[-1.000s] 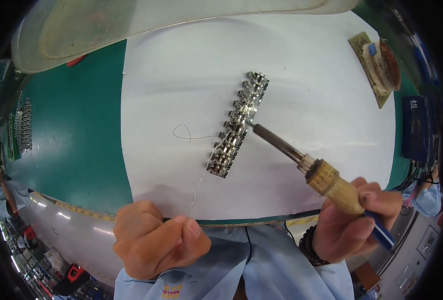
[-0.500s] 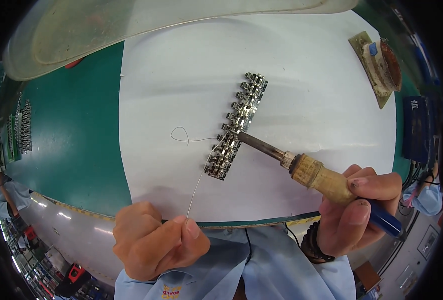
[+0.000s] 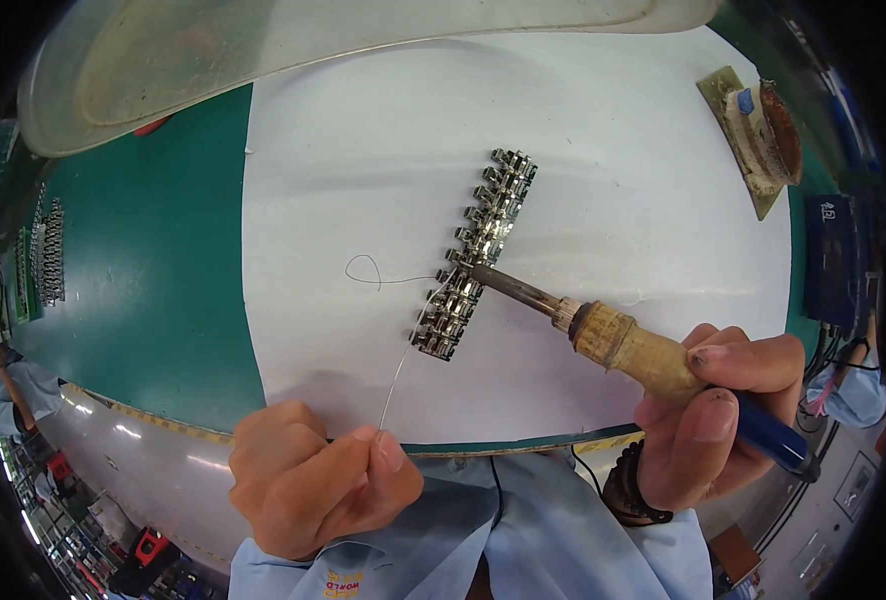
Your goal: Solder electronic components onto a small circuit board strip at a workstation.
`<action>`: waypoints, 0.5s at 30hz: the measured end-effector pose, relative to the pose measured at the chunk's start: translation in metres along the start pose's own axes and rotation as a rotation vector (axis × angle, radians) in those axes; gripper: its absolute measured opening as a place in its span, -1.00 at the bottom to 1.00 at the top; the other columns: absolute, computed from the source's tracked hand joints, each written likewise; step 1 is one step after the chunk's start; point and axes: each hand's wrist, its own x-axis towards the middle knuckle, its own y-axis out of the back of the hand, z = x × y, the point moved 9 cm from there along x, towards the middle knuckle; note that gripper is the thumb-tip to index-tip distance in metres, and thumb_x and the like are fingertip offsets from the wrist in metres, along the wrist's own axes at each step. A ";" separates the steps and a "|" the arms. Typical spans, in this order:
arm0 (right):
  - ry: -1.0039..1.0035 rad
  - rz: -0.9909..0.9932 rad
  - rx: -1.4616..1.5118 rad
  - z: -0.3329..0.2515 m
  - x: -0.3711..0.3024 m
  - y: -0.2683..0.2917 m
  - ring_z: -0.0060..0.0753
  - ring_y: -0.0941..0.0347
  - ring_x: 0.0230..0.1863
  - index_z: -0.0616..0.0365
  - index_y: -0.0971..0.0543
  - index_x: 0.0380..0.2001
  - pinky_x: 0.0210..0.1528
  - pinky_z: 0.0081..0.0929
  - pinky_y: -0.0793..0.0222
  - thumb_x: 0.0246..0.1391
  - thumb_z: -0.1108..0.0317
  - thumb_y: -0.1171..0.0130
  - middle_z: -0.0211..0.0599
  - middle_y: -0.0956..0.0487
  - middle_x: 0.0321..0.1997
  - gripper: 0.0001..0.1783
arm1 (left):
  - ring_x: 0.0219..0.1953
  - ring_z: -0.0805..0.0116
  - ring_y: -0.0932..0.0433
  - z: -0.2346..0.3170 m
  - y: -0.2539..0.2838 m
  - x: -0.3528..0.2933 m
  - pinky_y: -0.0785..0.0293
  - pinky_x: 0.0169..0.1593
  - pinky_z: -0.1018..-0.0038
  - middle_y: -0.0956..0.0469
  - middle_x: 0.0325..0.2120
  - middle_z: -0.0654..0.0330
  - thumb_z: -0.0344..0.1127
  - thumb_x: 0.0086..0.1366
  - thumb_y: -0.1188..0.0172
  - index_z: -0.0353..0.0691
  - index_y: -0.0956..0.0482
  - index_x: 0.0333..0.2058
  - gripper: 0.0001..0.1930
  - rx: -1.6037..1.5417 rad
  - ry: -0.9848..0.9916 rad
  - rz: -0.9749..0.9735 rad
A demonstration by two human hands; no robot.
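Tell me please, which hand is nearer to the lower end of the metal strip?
Left. The left hand is below-left of that end of the metal strip, pinching a thin wire; the right hand, gripping the soldering iron, is farther, to the right and lower.

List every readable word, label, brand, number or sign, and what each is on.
Yellow and pink lettering on the light-blue shirt: wording not copied here.
White character on the dark blue box: not copied here either.
Metal strip: too small to tell whether it bears markings.
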 end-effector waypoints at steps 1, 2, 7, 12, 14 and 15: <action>0.005 -0.007 -0.011 0.000 0.000 -0.001 -0.70 -0.21 -0.76 0.38 -0.37 -0.37 -0.67 -0.73 -0.15 0.12 0.26 -0.03 -0.33 -0.31 -0.46 -0.69 | -0.83 0.49 -0.05 0.000 -0.001 0.000 0.11 -0.71 0.58 -0.09 -0.83 0.39 -0.49 -0.20 -0.23 -0.19 -0.45 -0.66 -0.89 0.002 0.000 0.001; 0.006 -0.008 -0.009 0.000 0.000 -0.001 -0.70 -0.21 -0.76 0.38 -0.37 -0.37 -0.67 -0.73 -0.15 0.12 0.26 -0.03 -0.33 -0.31 -0.46 -0.69 | -0.83 0.49 -0.05 0.000 -0.001 -0.001 0.11 -0.71 0.58 -0.09 -0.83 0.39 -0.49 -0.20 -0.23 -0.19 -0.45 -0.66 -0.89 0.011 0.001 0.007; -0.004 -0.002 0.020 0.002 -0.004 0.002 -0.68 -0.25 -0.75 0.38 -0.34 -0.36 -0.64 -0.72 -0.18 0.06 0.32 -0.09 -0.28 -0.36 -0.47 -0.72 | -0.82 0.48 -0.04 -0.001 0.001 -0.001 0.11 -0.71 0.57 -0.09 -0.82 0.38 -0.49 -0.20 -0.23 -0.19 -0.45 -0.67 -0.89 0.014 0.016 0.017; 0.020 0.050 0.008 -0.002 -0.011 0.007 -0.66 -0.25 -0.74 0.34 -0.32 -0.34 -0.64 -0.69 -0.17 0.08 0.29 -0.07 -0.28 -0.35 -0.50 -0.71 | -0.82 0.48 -0.04 -0.004 0.003 0.000 0.11 -0.71 0.57 -0.10 -0.82 0.37 -0.48 -0.22 -0.22 -0.20 -0.45 -0.69 -0.89 -0.011 0.061 -0.015; 0.041 0.080 -0.033 -0.005 -0.015 0.011 -0.66 -0.21 -0.76 0.33 -0.34 -0.35 -0.66 -0.68 -0.13 0.15 0.21 0.00 -0.33 -0.29 -0.49 -0.68 | -0.82 0.48 -0.04 -0.003 0.003 0.000 0.11 -0.71 0.57 -0.10 -0.82 0.37 -0.48 -0.22 -0.22 -0.20 -0.45 -0.69 -0.89 -0.017 0.059 0.001; 0.082 0.064 -0.053 -0.009 -0.017 0.012 -0.65 -0.24 -0.74 0.32 -0.32 -0.33 -0.65 -0.68 -0.16 0.15 0.21 0.00 -0.33 -0.32 -0.51 -0.68 | -0.82 0.49 -0.04 -0.003 0.004 0.000 0.11 -0.71 0.56 -0.10 -0.82 0.37 -0.49 -0.22 -0.22 -0.20 -0.45 -0.69 -0.89 -0.023 0.058 0.015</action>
